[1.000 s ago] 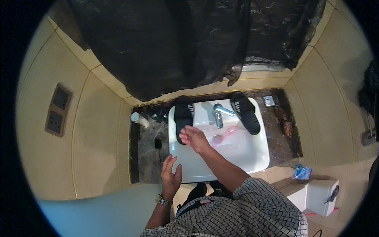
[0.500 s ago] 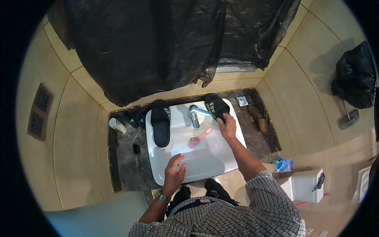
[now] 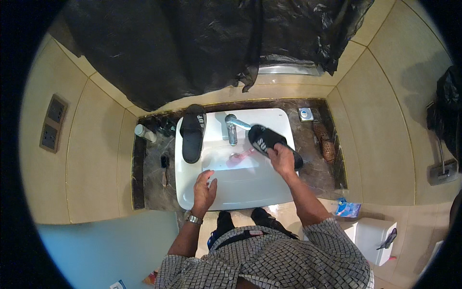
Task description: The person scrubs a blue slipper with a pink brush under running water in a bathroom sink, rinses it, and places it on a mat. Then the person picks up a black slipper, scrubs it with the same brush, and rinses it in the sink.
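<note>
A black slide slipper (image 3: 262,136) with white lettering on its strap is in my right hand (image 3: 283,160), held over the right part of the white sink (image 3: 240,196). The fingers grip its side, and its sole end points to the right. Its match, another black slipper (image 3: 193,139), rests on the sink's left rim. Over the near left of the basin hovers my left hand (image 3: 205,190), empty, with thumb and fingers apart. Behind the held slipper stands a chrome faucet (image 3: 232,131). A pink-handled brush (image 3: 242,155) lies in the basin, partly beside the slipper.
On the dark stone counter sit a white bottle (image 3: 145,133), a dark brush (image 3: 164,168), a small blue-and-white box (image 3: 305,114) and a brown patterned object (image 3: 324,142). Black plastic sheeting (image 3: 183,53) hangs behind. A blue packet (image 3: 347,208) lies at lower right.
My right hand has taken hold of the right slipper, lifted it off the sink's back right corner and turned it toward me. My left hand has stayed about where it was, open.
</note>
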{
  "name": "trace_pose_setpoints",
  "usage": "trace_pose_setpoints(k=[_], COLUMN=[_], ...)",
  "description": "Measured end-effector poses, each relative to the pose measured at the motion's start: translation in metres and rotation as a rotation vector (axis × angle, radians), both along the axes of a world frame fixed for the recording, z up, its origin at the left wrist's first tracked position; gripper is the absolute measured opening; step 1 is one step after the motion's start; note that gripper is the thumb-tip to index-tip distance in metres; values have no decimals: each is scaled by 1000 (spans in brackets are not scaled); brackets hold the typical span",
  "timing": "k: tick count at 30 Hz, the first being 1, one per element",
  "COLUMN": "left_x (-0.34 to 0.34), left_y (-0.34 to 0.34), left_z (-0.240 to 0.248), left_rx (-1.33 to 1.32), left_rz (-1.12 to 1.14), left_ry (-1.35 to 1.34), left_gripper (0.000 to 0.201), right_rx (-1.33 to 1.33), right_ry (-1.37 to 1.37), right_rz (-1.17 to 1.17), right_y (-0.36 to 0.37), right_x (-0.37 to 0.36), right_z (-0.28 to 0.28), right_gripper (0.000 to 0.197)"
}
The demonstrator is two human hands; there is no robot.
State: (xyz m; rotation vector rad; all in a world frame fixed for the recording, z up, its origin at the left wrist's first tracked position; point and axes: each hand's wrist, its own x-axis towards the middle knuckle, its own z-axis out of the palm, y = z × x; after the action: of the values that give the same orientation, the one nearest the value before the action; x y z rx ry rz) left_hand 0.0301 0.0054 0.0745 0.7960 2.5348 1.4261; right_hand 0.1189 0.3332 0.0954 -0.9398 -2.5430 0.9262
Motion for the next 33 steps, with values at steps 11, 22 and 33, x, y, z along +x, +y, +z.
trace_pose_setpoints(k=[11,22,33], left_x=[10,8,-12], left_y=[21,-9,45], left_z=[-38,-73,-74], left_rx=[-122,-275,-187], left_rz=[-99,-85,-98], left_ry=[107,-27,-58], left_gripper=[37,47,58], right_rx=[10,-616,-1276], right_ry=[-111,-8,566], right_rz=[518,66,-80], right_y=[-84,-76,-24], right_x=[18,-32,-120], right_z=[-64,-67,76], right_gripper=[26,33,51])
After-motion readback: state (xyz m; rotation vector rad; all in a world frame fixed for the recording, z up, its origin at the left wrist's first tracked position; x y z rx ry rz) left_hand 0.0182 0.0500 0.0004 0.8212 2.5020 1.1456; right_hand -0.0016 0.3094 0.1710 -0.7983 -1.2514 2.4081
